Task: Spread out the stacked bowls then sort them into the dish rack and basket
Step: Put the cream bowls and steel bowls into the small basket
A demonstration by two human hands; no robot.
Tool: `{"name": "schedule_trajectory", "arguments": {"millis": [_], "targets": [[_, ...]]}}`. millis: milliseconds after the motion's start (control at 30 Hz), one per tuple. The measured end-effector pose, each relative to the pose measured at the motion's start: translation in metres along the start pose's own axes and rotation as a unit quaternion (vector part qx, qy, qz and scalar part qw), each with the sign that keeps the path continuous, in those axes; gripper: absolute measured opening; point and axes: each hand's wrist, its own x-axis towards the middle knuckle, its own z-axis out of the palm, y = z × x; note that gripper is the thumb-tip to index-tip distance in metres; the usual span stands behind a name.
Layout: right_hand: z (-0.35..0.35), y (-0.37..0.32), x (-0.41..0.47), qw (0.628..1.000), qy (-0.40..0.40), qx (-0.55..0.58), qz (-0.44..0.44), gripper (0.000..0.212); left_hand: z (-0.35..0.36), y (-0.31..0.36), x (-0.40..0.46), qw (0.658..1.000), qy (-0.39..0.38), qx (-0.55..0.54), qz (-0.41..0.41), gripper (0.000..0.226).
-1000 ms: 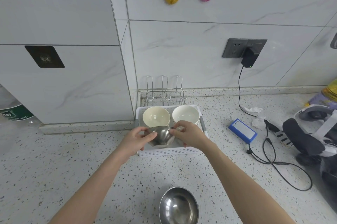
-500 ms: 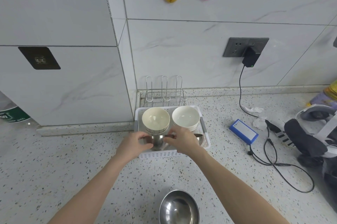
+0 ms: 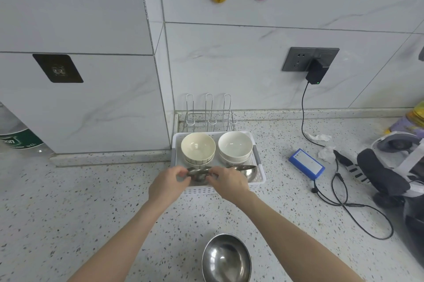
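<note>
A white plastic basket (image 3: 260,178) stands on the counter against the wall corner. In its back half sit a cream bowl (image 3: 198,147) stacked on another and a white bowl (image 3: 235,146) stacked on another. My left hand (image 3: 168,186) and my right hand (image 3: 227,182) both grip the rim of a small steel bowl (image 3: 199,173) low in the basket's front left. Another steel bowl (image 3: 246,170) lies in the front right, partly hidden by my right hand. A larger steel bowl (image 3: 226,258) rests on the counter near me. The wire dish rack (image 3: 208,119) behind the basket holds nothing.
To the right lie a blue battery pack (image 3: 306,163), black cables (image 3: 358,210), crumpled tissue (image 3: 320,137) and a black-and-white device (image 3: 390,171). A charger (image 3: 316,73) hangs from the wall socket. A bottle (image 3: 16,135) stands at the far left.
Both hands lowered the small steel bowl from above the basket's front edge down into its front left part. The other bowls have not moved.
</note>
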Motion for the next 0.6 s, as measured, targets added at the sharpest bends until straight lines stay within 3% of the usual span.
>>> {"name": "schedule_trajectory", "arguments": {"millis": [100,167,300,400,533,600], "targets": [[-0.002,0.008,-0.014,0.999,0.012,0.038,-0.028,0.032,-0.002,-0.001,-0.018,0.998,0.053,-0.028,0.014,0.011],[-0.001,0.015,-0.029,0.994,0.040,0.101,-0.027,0.036,-0.002,-0.001,-0.033,0.999,0.036,-0.032,0.010,0.010],[0.015,0.028,-0.061,0.975,0.065,0.212,0.003,0.033,0.020,-0.010,-0.065,0.985,-0.169,0.038,-0.017,0.029],[0.031,0.039,-0.081,0.965,0.050,0.254,0.038,0.029,0.044,-0.016,-0.092,0.957,-0.288,0.015,-0.041,0.048],[0.044,0.052,-0.101,0.957,0.036,0.275,0.081,0.029,0.062,-0.015,-0.114,0.940,-0.333,-0.058,-0.043,0.013],[0.046,0.056,-0.106,0.952,0.035,0.290,0.095,0.029,0.065,-0.016,-0.119,0.944,-0.321,-0.060,-0.042,0.020]]}}
